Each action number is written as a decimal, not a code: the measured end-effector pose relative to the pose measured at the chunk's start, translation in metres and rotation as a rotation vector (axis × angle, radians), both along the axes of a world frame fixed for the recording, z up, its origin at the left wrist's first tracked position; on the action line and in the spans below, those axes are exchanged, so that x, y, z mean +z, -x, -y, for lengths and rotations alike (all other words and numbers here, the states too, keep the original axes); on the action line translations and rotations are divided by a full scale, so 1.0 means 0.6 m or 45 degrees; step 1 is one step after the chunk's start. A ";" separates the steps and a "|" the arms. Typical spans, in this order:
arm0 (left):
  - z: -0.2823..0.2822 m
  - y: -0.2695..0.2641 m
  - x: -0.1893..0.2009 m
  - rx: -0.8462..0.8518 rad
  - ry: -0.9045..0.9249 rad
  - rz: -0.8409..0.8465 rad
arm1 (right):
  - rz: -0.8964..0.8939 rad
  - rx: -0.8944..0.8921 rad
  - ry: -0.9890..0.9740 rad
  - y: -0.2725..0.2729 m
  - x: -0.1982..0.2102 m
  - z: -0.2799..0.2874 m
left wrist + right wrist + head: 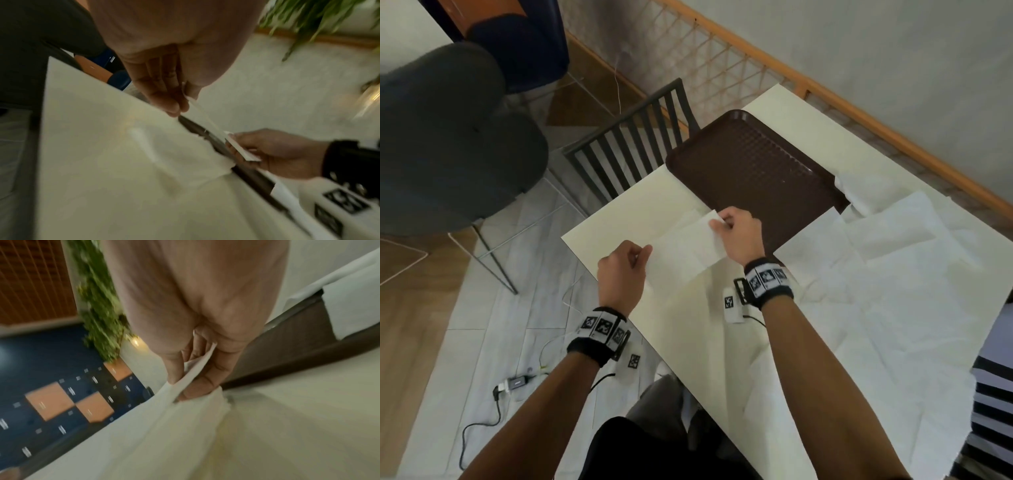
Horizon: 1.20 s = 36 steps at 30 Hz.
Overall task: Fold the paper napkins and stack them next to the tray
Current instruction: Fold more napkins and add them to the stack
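Note:
A white paper napkin (686, 251) is held just above the cream table (619, 219), folded over on itself. My left hand (642, 255) pinches its near-left corner, and my right hand (719, 222) pinches its far-right corner. In the left wrist view the napkin (202, 121) stretches thin between my left hand (180, 105) and my right hand (236, 141). In the right wrist view thumb and fingers of my right hand (183, 382) clamp the napkin (156, 426). The dark brown tray (753, 171) lies just beyond the hands.
Several unfolded white napkins (893, 274) cover the right side of the table, one (866, 192) overlapping the tray's right edge. A dark slatted chair (630, 147) stands at the table's far edge. The table's left edge runs close to my left wrist.

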State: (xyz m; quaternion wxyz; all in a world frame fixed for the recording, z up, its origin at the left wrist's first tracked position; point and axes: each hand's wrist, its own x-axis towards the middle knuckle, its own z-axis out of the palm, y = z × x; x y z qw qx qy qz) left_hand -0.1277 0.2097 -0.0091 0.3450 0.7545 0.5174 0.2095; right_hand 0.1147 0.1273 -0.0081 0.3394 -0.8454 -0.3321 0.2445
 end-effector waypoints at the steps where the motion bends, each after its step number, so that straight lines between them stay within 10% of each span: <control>1: -0.006 0.001 -0.015 -0.023 0.008 -0.086 | -0.003 0.005 0.061 -0.002 -0.017 -0.018; 7: 0.001 0.004 -0.030 -0.108 -0.091 -0.326 | 0.161 0.057 0.110 0.001 0.009 -0.015; 12: 0.095 -0.006 0.012 -0.248 -0.165 -0.114 | 0.258 0.082 -0.069 0.006 0.071 0.159; 22: 0.398 -0.082 -0.043 -0.695 0.078 -0.483 | 0.229 0.064 0.726 -0.055 0.011 0.514; 31: 0.423 -0.083 -0.054 -0.627 -0.033 -0.196 | -0.024 0.029 0.102 -0.039 0.052 0.545; 36: 0.421 -0.092 0.022 -0.442 0.462 0.296 | -0.371 -0.146 -0.468 -0.015 0.131 0.552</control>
